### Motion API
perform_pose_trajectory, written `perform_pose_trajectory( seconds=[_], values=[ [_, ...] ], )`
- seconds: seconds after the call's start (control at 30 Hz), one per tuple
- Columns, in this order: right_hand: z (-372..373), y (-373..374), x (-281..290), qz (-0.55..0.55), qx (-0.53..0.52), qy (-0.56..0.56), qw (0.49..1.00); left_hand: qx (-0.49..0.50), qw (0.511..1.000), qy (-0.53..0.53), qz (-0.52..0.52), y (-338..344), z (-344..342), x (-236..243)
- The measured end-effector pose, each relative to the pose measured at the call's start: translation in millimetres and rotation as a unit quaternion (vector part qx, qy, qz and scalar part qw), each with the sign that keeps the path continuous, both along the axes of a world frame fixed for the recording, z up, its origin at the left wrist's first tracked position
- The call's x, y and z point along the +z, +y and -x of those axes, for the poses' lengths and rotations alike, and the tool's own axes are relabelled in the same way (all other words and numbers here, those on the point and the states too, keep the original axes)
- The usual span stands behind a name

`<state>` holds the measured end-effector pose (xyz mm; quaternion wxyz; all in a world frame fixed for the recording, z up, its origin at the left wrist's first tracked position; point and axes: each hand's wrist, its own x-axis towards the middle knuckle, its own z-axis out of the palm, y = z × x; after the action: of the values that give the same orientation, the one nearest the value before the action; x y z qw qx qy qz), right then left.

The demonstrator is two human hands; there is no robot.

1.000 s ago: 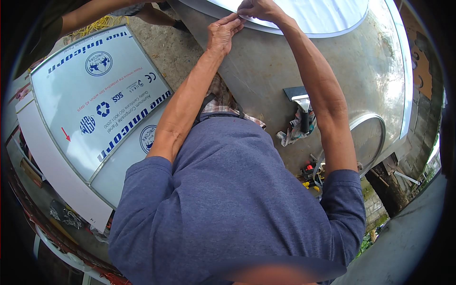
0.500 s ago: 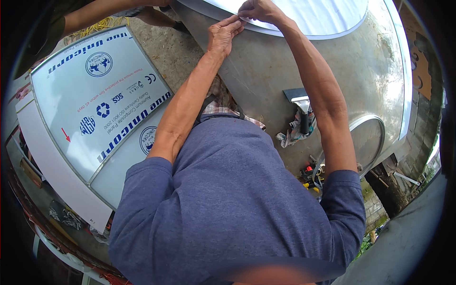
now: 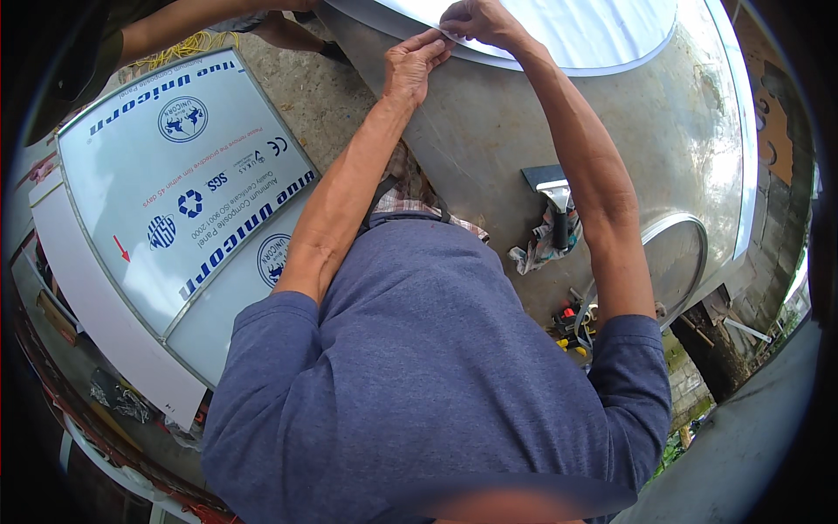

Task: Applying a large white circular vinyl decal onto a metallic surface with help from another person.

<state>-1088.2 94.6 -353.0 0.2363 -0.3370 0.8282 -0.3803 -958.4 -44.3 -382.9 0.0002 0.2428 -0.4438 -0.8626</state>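
Note:
A large white sheet (image 3: 585, 39) with a rounded edge lies over the metal table (image 3: 497, 122) at the far side. My right hand (image 3: 484, 24) pinches the near edge of this sheet between thumb and fingers. Just left of it and lower, my left hand (image 3: 415, 65) is closed at the same edge, its fingertips almost touching the right hand's. Exactly what sits between the fingertips is too small to see. Closer to me, right of my body, a scraper-like squeegee (image 3: 559, 214) with a black handle and dark wide blade rests on a patterned cloth (image 3: 528, 255).
Film-covered composite panels (image 3: 236, 148) with blue print lie on the left. Another person's arm (image 3: 179, 26) reaches in at the upper left, above a yellow cord (image 3: 179, 48). A curved clear strip (image 3: 698, 236) and several small tools (image 3: 572, 327) are on the table's right.
Both hands stay at the sheet's edge, with only a slight shift. The sheet's near edge sits marginally lower in view. The squeegee and panels look unchanged.

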Motion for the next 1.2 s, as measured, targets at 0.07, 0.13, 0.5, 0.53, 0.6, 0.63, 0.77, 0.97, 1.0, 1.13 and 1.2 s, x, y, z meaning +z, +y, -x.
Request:
perform_pose_trajectory(
  seconds=[0.07, 0.13, 0.5, 0.53, 0.6, 0.63, 0.77, 0.97, 1.0, 1.13, 1.2],
  values=[
    [-5, 3, -1, 0.019, -0.025, -0.008, 0.999, 0.003, 1.0, -0.009, 0.002, -1, 3, 1],
    [-9, 4, -1, 0.037, -0.028, -0.016, 0.999, 0.007, 1.0, -0.021, 0.005, -2, 5, 0],
    [-18, 8, -27, 0.097, -0.028, 0.012, 0.995, 0.052, 0.999, -0.005, 0.008, 0, 6, -22],
    [-18, 7, -27, 0.097, -0.029, 0.01, 0.995, 0.049, 0.999, 0.013, 0.009, -1, 5, -26],
    [-13, 5, -24, 0.088, -0.017, 0.073, 0.993, 0.056, 0.998, 0.01, 0.026, 2, 4, -25],
    [-15, 6, -23, 0.088, -0.024, 0.041, 0.995, 0.064, 0.997, 0.009, 0.044, 3, 3, -25],
    [-13, 5, -22, 0.079, -0.015, 0.055, 0.995, 0.068, 0.993, 0.009, 0.099, 6, 3, -21],
    [-8, 2, -16, 0.097, 0.007, 0.056, 0.994, 0.078, 0.985, 0.034, 0.153, 10, 1, -14],
    [-8, 2, -15, 0.088, 0.006, 0.055, 0.995, 0.063, 0.984, 0.013, 0.168, 11, 0, -11],
    [-6, 0, -10, 0.084, 0.014, 0.055, 0.995, 0.067, 0.977, -0.001, 0.203, 15, 0, -1],
    [-5, 0, -12, 0.083, 0.014, 0.059, 0.995, 0.061, 0.977, -0.01, 0.204, 17, 0, 5]
  ],
)
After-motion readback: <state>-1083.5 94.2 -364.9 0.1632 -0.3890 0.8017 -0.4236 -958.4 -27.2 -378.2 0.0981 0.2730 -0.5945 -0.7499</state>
